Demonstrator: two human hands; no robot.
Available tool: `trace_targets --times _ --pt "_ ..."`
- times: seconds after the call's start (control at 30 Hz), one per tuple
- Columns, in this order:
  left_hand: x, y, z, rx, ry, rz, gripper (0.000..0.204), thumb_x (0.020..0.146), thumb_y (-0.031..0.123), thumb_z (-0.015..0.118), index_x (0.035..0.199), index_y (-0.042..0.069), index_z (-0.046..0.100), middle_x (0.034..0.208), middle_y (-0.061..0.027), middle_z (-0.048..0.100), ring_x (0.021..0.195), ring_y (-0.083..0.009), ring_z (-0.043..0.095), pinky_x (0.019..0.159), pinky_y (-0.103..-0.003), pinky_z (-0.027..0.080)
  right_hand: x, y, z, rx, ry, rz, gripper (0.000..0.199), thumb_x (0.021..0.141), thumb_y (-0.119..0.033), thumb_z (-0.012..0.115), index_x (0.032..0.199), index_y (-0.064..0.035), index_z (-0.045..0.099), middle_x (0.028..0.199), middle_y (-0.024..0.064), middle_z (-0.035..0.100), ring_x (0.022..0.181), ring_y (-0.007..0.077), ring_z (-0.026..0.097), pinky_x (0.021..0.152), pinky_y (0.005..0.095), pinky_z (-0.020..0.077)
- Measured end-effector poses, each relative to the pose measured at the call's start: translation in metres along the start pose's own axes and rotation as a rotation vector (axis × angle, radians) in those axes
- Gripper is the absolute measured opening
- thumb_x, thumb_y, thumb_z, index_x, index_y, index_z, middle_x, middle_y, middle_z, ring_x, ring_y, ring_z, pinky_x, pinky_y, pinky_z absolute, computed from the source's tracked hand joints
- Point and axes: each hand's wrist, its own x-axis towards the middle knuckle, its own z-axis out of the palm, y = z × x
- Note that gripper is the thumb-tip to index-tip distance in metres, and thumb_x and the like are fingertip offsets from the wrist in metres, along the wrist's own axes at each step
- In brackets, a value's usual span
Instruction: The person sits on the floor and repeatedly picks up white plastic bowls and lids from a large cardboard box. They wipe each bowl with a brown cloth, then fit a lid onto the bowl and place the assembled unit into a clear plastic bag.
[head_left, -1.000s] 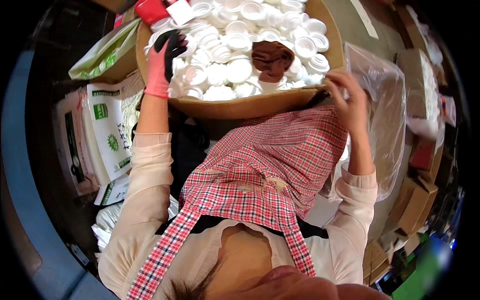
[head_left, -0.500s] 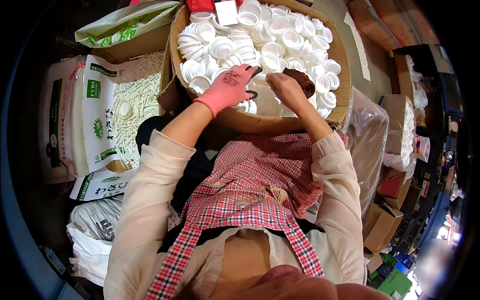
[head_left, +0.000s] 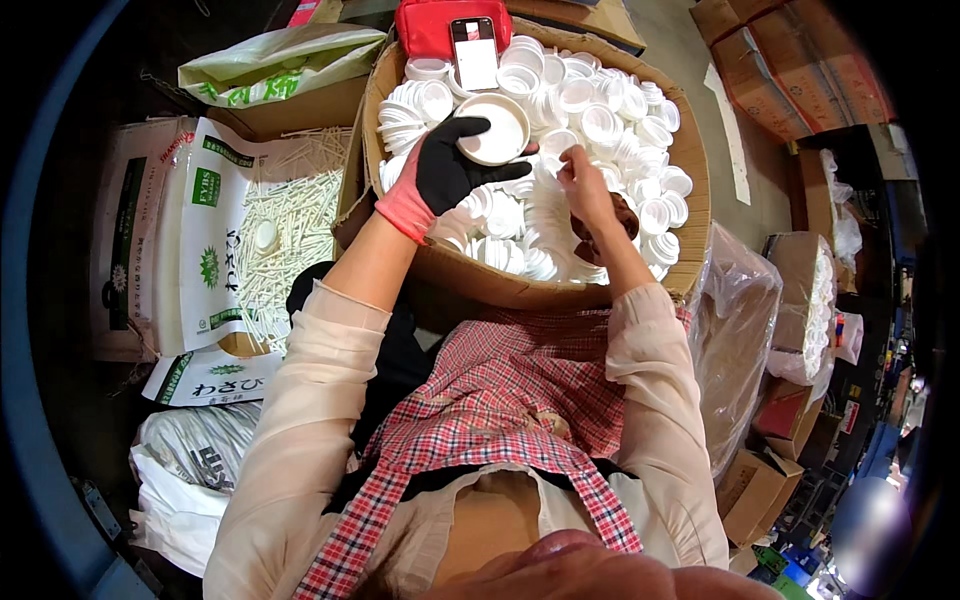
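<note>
My left hand [head_left: 440, 172], in a pink glove with a black palm, is turned palm up over the box. It cradles a round white plastic lid [head_left: 497, 132], with the thumb over the near rim and the fingers beneath. Right of it is my bare right hand [head_left: 586, 185], its fingertips drawn together just above the heap of white lids [head_left: 600, 125]. What those fingers hold, if anything, is too small to make out. Dark brown bunched material [head_left: 624, 214] shows at my right wrist. The lids fill a large cardboard box [head_left: 480, 286] in front of me.
A phone [head_left: 474, 50] and a red pouch [head_left: 422, 28] lie at the box's far edge. On the left, an opened sack-lined box holds many thin white sticks [head_left: 290, 215] and a round white piece [head_left: 266, 236]. Clear plastic wrapping [head_left: 735, 330] and cardboard boxes [head_left: 760, 490] stand at the right.
My left hand has turned from palm down over the lids to palm up, with a lid now in it. My right hand's fingers have shifted slightly right. The whole view has shifted a little.
</note>
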Motion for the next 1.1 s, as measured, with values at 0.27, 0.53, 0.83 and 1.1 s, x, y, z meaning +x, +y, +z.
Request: trace_targets --times 0.27,0.53,0.83,1.1 --pt "-0.001 -0.004 0.027 1.777 -0.013 0.842 0.040 0.079 0.029 0.074 0.108 0.004 0.064 0.107 -0.0079 0.068 0.095 -0.0210 0.065 0.079 -0.031 0.050 -0.020 -0.009 -0.021 -0.107 0.008 -0.168 0.043 0.083 -0.020 0.070 0.121 -0.0074 0.056 0.114 0.0150 0.060 0.107 0.0285 0.057 0.088 0.0366 0.0475" --pt "-0.004 -0.020 0.000 1.946 0.068 0.721 0.062 0.071 0.035 0.082 0.116 0.000 0.056 0.106 -0.0094 0.067 0.098 -0.0202 0.064 0.089 -0.033 0.050 -0.010 -0.015 -0.028 -0.157 0.013 -0.455 0.019 0.077 -0.001 0.060 0.094 -0.0057 0.065 0.092 0.0114 0.057 0.092 0.0337 0.053 0.076 0.0409 0.0481" --pt "-0.009 -0.033 0.022 2.024 0.141 0.826 0.060 0.070 0.042 0.080 0.113 0.004 0.061 0.105 -0.0054 0.069 0.099 -0.0192 0.064 0.093 -0.032 0.046 -0.048 -0.088 -0.060 1.315 -0.068 0.121 0.051 0.086 -0.009 0.066 0.131 -0.0127 0.042 0.128 0.0061 0.050 0.114 0.0158 0.050 0.092 0.0349 0.0451" --pt "-0.015 -0.030 0.030 1.659 0.132 0.640 0.066 0.076 0.045 0.073 0.122 0.002 0.053 0.116 -0.0092 0.063 0.110 -0.0230 0.058 0.103 -0.037 0.039 -0.054 -0.093 -0.074 1.022 -0.083 -0.198 0.068 0.069 0.008 0.071 0.129 -0.0072 0.045 0.130 0.0080 0.044 0.121 0.0204 0.045 0.093 0.0339 0.0469"
